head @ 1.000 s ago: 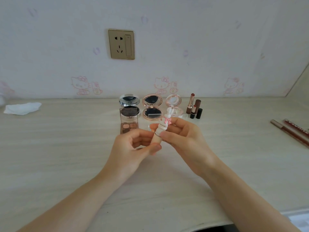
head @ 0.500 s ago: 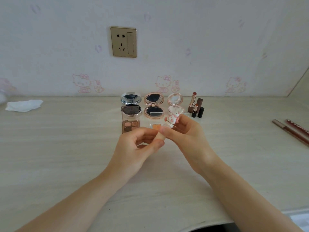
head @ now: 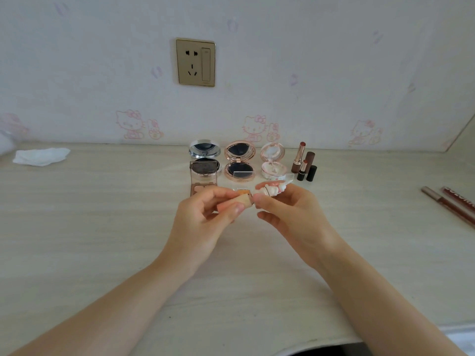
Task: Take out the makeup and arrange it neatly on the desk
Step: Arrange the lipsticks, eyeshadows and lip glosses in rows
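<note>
While the left hand [head: 203,222] pinches a small peach lipstick base [head: 243,201] between thumb and curled fingers, the right hand [head: 295,214] grips its white-and-pink figurine cap [head: 273,189], pulled just apart from the base. Both hover above the pale surface [head: 102,227]. Behind them stand an eyeshadow palette [head: 203,177], three open compacts [head: 239,160] and upright lipsticks [head: 304,163]. Two pencils [head: 449,204] lie far right.
</note>
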A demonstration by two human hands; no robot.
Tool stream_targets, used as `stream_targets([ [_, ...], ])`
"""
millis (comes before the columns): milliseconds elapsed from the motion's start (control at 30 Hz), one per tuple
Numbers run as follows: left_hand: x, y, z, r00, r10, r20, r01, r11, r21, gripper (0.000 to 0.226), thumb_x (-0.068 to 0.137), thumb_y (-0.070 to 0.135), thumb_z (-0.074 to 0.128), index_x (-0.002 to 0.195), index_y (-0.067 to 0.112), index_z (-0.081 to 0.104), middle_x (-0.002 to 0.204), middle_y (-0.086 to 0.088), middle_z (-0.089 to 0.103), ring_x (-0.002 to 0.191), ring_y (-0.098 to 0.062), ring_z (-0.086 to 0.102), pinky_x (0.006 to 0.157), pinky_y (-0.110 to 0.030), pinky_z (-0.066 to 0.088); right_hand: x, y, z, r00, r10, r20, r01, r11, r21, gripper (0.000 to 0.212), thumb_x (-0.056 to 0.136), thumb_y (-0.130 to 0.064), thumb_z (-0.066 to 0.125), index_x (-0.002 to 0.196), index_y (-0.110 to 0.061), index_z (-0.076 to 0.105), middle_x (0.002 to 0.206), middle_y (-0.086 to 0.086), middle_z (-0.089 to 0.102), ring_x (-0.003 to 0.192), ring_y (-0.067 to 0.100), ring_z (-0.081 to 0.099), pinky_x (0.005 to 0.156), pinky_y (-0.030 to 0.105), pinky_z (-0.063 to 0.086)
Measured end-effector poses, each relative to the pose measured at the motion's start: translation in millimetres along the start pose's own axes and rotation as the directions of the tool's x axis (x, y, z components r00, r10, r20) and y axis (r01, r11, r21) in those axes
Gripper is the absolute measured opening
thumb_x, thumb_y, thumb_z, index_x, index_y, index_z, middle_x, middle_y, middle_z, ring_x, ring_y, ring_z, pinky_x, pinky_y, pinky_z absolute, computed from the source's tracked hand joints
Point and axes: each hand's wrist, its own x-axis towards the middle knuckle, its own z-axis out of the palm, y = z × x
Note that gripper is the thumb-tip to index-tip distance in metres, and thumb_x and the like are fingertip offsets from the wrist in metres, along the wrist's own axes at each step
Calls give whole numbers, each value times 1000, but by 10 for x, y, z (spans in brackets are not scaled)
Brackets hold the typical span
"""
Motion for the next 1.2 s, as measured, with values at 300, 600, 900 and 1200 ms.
stream_targets([
  [300,-5,19,8,1000,-15,20,16,1000,-23,18,77,1,74,88,15,68,87,8,75,80,-5,70,69,-13,50,-11,-19,20,999,-3,-39,4,1000,18,30,75,-14,76,100,-14,60,82,0,68,79,13,65,72,26,52],
  [600,22,24,1,998,-54,-35,50,994,-101,14,78,2,72,87,11,68,76,3,74,65,-10,67,63,-14,50,-22,-36,36,996,-72,-44,75,994,78,55,72,-12,76,123,-16,54,99,7,71,86,15,67,75,27,51],
  [900,32,-3,-18,993,-115,-16,112,986,-124,11,87,15,65,93,5,68,84,-10,74,68,-16,63,68,-26,54,-19,-33,11,996,-74,-52,78,993,86,47,78,4,70,118,-14,55,92,10,74,85,22,67,81,31,52],
  [1200,29,-8,-16,995,-103,14,103,995,1,22,75,5,77,92,8,64,85,-3,76,78,-19,70,78,-37,54,3,-39,-27,993,-46,-113,76,957,281,48,79,6,69,121,-10,55,94,10,70,81,18,67,75,27,53],
])
